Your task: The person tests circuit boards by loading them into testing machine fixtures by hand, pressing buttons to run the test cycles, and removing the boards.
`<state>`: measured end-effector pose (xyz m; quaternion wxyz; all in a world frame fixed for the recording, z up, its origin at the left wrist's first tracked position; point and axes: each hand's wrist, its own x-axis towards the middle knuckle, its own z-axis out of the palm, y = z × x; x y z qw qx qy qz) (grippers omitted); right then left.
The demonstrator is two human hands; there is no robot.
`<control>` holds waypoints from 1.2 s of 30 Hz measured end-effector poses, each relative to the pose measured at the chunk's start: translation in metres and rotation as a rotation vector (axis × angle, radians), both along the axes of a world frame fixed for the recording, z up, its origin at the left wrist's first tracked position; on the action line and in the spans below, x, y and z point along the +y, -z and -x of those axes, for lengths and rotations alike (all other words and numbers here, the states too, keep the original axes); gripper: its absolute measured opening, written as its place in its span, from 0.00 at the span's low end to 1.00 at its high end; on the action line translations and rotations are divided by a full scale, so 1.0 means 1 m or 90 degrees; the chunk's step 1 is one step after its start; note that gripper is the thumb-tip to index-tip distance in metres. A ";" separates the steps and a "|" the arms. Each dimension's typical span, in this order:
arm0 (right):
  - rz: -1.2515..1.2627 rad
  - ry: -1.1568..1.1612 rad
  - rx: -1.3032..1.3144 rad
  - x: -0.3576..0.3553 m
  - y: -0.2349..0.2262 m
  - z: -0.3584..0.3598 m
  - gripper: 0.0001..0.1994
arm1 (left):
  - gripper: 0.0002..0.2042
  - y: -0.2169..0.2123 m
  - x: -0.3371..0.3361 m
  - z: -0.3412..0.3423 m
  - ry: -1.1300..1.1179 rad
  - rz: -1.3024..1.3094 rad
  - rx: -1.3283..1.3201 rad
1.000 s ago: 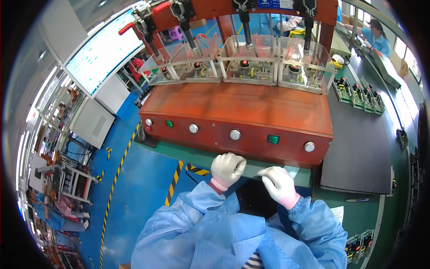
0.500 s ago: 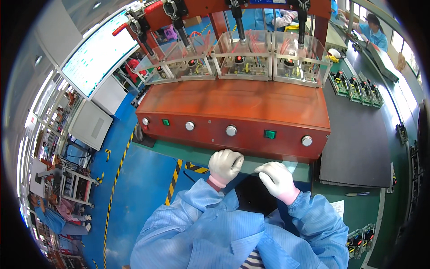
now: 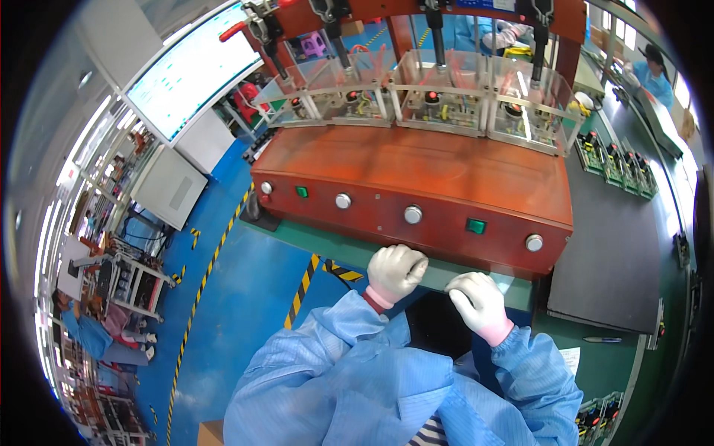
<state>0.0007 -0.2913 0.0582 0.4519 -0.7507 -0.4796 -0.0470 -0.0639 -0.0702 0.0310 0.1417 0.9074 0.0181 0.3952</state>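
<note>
My left hand [image 3: 396,275], in a white glove with a pink cuff, rests at the green table edge [image 3: 349,239] below the front of a red machine housing [image 3: 416,175]. Its fingers curl into a loose fist, and nothing shows in it. To its right, my right hand [image 3: 480,305], gloved alike, lies at the same edge with its thumb apart from gently bent fingers. No object is visible in it. Both hands are apart from the round silver buttons [image 3: 413,214] and the green switch [image 3: 476,225] on the housing's front.
Clear-walled fixtures [image 3: 439,97] with circuit boards stand on the housing under black clamps [image 3: 435,37]. A black mat [image 3: 606,253], a pen [image 3: 602,340] and several circuit boards [image 3: 613,165] are on the right. A screen [image 3: 193,70] stands at the left; a co-worker [image 3: 656,78] is at the far right.
The whole view has shifted, so the machine and table appear farther right. Both hands keep nearly the same pose and place against the table edge.
</note>
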 end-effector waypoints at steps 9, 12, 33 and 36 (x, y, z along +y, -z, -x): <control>-0.012 0.025 -0.016 0.001 0.008 -0.001 0.07 | 0.06 0.000 0.000 -0.002 0.015 0.009 -0.022; -0.023 0.020 -0.020 0.004 0.017 -0.002 0.07 | 0.07 -0.001 0.002 0.002 0.007 -0.003 -0.015; 0.000 0.041 0.005 0.002 0.006 0.001 0.05 | 0.04 0.002 0.000 0.000 -0.002 -0.007 -0.019; 0.005 0.040 0.002 0.002 0.008 0.000 0.05 | 0.04 0.002 0.000 0.000 0.000 -0.007 -0.021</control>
